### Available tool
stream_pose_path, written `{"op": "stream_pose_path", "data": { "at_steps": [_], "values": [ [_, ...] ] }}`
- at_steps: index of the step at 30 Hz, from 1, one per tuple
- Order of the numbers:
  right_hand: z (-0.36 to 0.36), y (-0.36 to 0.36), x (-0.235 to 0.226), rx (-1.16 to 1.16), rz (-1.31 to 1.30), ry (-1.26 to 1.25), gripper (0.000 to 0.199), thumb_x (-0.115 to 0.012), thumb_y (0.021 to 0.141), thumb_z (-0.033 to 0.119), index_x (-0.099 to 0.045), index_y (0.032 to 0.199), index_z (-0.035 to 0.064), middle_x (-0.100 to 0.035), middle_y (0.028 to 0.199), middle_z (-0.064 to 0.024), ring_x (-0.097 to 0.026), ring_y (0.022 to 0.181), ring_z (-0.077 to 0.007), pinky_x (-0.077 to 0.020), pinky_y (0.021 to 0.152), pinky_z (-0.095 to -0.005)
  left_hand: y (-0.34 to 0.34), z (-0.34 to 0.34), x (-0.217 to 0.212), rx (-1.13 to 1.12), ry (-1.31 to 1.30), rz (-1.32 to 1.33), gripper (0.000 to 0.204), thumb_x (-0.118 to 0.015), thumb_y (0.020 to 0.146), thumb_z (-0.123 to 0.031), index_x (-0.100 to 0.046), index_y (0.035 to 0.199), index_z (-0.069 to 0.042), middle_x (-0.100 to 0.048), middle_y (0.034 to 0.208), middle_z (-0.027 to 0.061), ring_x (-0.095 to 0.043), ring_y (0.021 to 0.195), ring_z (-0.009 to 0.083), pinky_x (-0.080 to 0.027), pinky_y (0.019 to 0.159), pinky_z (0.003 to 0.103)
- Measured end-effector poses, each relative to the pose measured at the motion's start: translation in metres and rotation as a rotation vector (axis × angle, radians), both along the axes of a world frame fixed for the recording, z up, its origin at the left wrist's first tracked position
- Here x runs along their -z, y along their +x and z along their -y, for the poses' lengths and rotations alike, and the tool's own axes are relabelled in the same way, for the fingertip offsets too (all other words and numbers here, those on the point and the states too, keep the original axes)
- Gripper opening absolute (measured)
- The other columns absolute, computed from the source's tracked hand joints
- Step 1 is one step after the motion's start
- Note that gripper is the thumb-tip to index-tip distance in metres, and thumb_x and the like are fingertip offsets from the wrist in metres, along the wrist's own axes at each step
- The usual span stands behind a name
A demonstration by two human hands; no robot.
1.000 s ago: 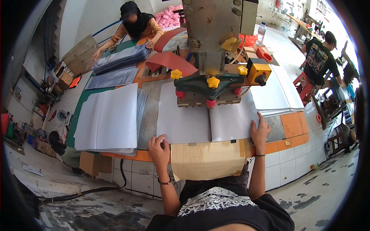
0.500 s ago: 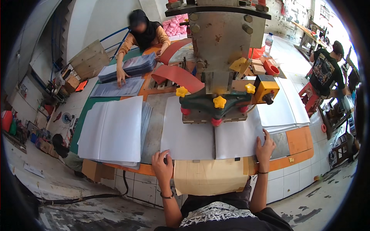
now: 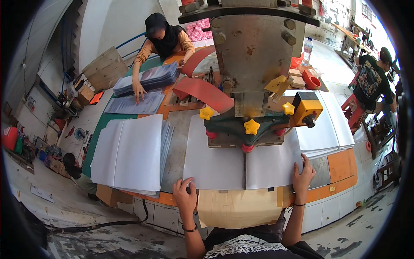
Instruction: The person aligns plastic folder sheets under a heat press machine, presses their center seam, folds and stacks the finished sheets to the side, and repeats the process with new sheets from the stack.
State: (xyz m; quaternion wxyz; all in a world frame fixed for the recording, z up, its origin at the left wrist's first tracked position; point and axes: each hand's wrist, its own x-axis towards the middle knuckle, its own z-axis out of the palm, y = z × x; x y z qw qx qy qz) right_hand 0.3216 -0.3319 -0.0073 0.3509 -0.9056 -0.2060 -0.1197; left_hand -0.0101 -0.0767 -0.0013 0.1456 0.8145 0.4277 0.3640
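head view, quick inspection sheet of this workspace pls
surface: orange-edged table, metal plate under the press, brown board at the near edge
job's things: white folded sheet lies flat under the press head, fold running toward the person
clutter: white sheet stack to the left, another stack to the right, grey stacks at the far side
hands: left hand on the sheet's near left corner; right hand flat on its right edge
cables: black cable on the floor at left
surroundings: a person sorting the grey stacks, another person at right, boxes along the left wall
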Motion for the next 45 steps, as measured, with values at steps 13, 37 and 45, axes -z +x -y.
{"op": "stream_pose_path", "data": {
  "at_steps": [13,37,45],
  "values": [
    [-0.0006,-0.0012,-0.0019,0.007,-0.022,-0.026,0.044,-0.065,0.095,0.017,-0.057,0.138,0.0102,-0.066,0.11,-0.0154,-0.059,0.106,-0.0276,-0.0298,0.108,-0.0444,-0.0006,-0.0013,0.0032,0.002,0.006,0.018,0.014,-0.067,0.091,-0.011,-0.074,0.102,-0.008,-0.063,0.096,0.0108,-0.058,0.094,0.0336,-0.048,0.085,0.045],
    [0.0014,0.0015,0.0018,-0.004,0.011,0.002,0.045,-0.067,0.093,0.016,-0.058,0.137,0.0099,-0.066,0.107,-0.0141,-0.059,0.105,-0.0268,-0.0297,0.107,-0.0429,-0.0014,-0.0004,0.0009,0.022,-0.032,0.026,0.013,-0.067,0.091,-0.012,-0.074,0.101,-0.008,-0.063,0.099,0.0122,-0.059,0.099,0.0346,-0.048,0.087,0.046],
    [0.0008,0.001,0.0042,-0.001,0.01,-0.019,0.044,-0.066,0.094,0.017,-0.057,0.137,0.0104,-0.067,0.108,-0.0139,-0.06,0.107,-0.0268,-0.0291,0.108,-0.045,-0.0028,-0.0035,0.0054,0.028,0.011,0.048,0.013,-0.068,0.089,-0.011,-0.074,0.1,-0.009,-0.063,0.095,0.0102,-0.059,0.093,0.034,-0.048,0.082,0.046]
  ]
}}
